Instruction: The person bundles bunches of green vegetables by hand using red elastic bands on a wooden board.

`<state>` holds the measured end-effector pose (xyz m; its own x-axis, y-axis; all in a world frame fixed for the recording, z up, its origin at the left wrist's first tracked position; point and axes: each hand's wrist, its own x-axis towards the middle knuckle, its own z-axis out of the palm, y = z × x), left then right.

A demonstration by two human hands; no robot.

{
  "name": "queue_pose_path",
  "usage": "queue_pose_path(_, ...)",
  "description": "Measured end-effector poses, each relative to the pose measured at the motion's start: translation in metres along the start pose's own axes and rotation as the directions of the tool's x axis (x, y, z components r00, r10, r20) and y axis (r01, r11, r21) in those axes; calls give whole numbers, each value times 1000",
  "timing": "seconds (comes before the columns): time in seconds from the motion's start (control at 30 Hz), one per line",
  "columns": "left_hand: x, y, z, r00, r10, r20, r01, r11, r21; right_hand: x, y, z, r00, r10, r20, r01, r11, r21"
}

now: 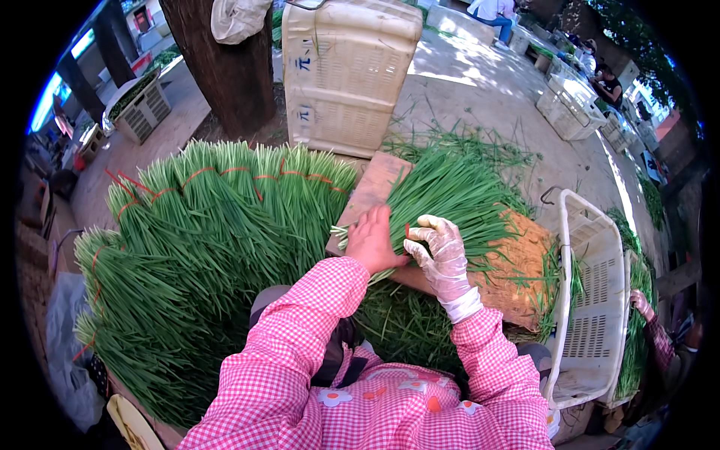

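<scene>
A loose-leaved bunch of green chives lies across a wooden board, its pale stem ends pointing left. My bare left hand wraps over the stems near those ends, thumb out toward the right. Close beside it, my right hand wears a thin whitish glove. Its fingers are curled in a pinch at a short red tie on the stems; the glove partly hides the tie. To the left stand several chive bunches bound with red ties, packed side by side with their pale ends up.
Beyond the board a pale plastic crate stands on end beside a tree trunk. Another white crate is at the right. Loose chive leaves litter the ground. A co-worker's hand shows at the far right; other people sit farther back.
</scene>
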<state>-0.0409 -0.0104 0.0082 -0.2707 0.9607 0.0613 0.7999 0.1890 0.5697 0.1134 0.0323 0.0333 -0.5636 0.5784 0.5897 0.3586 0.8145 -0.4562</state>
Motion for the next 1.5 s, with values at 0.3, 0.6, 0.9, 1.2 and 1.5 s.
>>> queue_pose_path(0.3, 0, -4, -2, 1000, -11, -11, 11, 999, -35, 19, 4, 36, 998, -19, -56, 19, 1000, 14)
queue_pose_path(0.6, 2, -6, 1, 1000, -17, -22, 16, 1000, -23, 3, 0, 16, 999, -27, -43, 25, 999, -37)
queue_pose_path(0.9, 4, -9, 7, 999, -23, -23, 22, 999, -37, 24, 21, 55, 985, -131, 116, 157, 953, -259)
queue_pose_path(1.2, 30, -35, -10, 976, 84, 200, -20, 954, -300, 58, 33, 63, 788, 399, 469, -277, 910, -309)
queue_pose_path(1.5, 74, -78, 27, 998, -54, -19, 23, 679, -734, 70, 25, 62, 718, 425, 552, -242, 895, -375)
